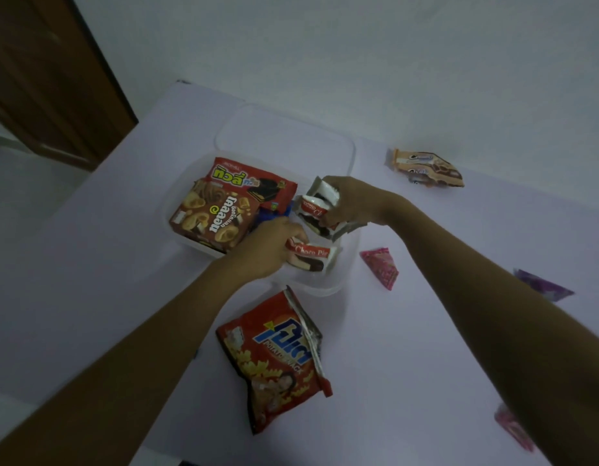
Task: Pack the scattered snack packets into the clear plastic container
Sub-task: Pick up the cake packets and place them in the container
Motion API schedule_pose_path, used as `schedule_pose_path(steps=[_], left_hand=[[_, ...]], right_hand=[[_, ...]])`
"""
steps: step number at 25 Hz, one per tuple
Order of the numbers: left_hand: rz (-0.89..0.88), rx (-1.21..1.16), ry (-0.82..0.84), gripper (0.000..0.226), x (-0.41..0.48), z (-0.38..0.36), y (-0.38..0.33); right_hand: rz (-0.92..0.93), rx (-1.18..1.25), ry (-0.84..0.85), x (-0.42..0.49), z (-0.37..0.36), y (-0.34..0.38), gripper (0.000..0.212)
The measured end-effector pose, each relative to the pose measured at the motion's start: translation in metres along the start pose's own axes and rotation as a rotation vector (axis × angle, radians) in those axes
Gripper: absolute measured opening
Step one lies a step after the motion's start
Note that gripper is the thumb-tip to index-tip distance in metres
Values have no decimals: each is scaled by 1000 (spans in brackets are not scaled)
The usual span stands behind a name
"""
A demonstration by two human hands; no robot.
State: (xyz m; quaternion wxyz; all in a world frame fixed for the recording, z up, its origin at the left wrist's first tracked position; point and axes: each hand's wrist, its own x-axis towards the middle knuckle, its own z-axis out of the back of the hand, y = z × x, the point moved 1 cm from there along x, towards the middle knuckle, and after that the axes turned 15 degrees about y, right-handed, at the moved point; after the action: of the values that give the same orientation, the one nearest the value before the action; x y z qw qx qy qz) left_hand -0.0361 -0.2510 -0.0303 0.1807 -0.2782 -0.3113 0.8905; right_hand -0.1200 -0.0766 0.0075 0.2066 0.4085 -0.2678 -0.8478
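The clear plastic container [338,280] sits mid-table. Inside it lie a brown cookie box [214,218], a red wafer packet [254,181] and something blue [274,213]. My left hand [268,248] grips a white and red Choco Pie packet [311,257] low inside the container's near right part. Just above the container's right side, my right hand [348,203] holds a bunch of two or three more Choco Pie packets [316,208]. Scattered on the table are a red potato snack bag [278,361], a pink triangular packet [382,267] and a tan packet [429,168].
The container's clear lid [284,136] lies just behind it. A purple packet [543,284] and a pink packet [513,428] lie at the right, partly hidden by my right arm. A brown door [49,72] stands at the far left. The table [89,264] is pale lilac.
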Motion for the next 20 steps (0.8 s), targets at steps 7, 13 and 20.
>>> schedule_pose_path(steps=[7, 13, 20], left_hand=[[52, -102, 62, 33, -3, -9, 17], [80, -157, -7, 65, -1, -7, 14], [68, -196, 32, 50, 6, -8, 15]], right_hand=[[-99, -129, 210, 13, -20, 1, 38], [-203, 66, 343, 23, -27, -3, 40], [-141, 40, 222, 17, -14, -8, 37]])
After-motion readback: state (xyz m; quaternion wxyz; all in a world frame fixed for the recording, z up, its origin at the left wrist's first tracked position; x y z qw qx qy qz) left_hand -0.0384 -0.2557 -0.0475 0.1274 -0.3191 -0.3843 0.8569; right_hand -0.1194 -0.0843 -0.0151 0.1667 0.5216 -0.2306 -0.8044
